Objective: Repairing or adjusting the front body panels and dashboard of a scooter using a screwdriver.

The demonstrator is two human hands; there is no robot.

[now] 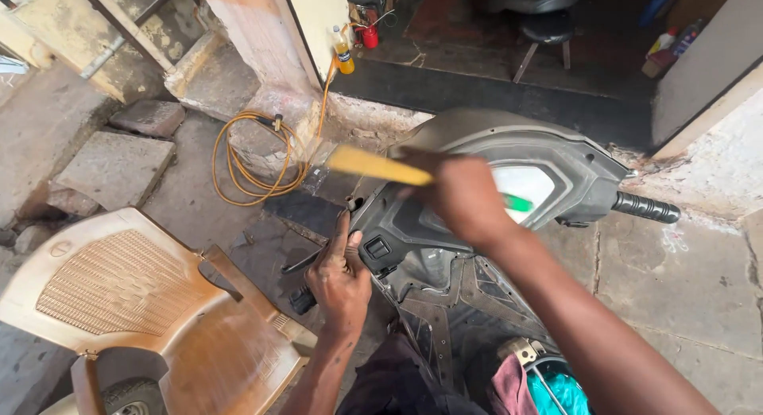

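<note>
Two hands worked at a scooter handlebar cover [493,157]: left hand [338,276] closed around the left grip, right hand [465,196] clenched on a blurred yellow tool [377,166]. Brown plastic chair [135,304] stood alongside left; coiled orange hose [250,157] lay beyond; yellow bottle [343,56] stood farthest.

We see through 1 head-worn camera, looking steeply down and forward, close above the grey plastic scooter handlebar cowl [509,157] and cracked concrete floor [683,280].
</note>
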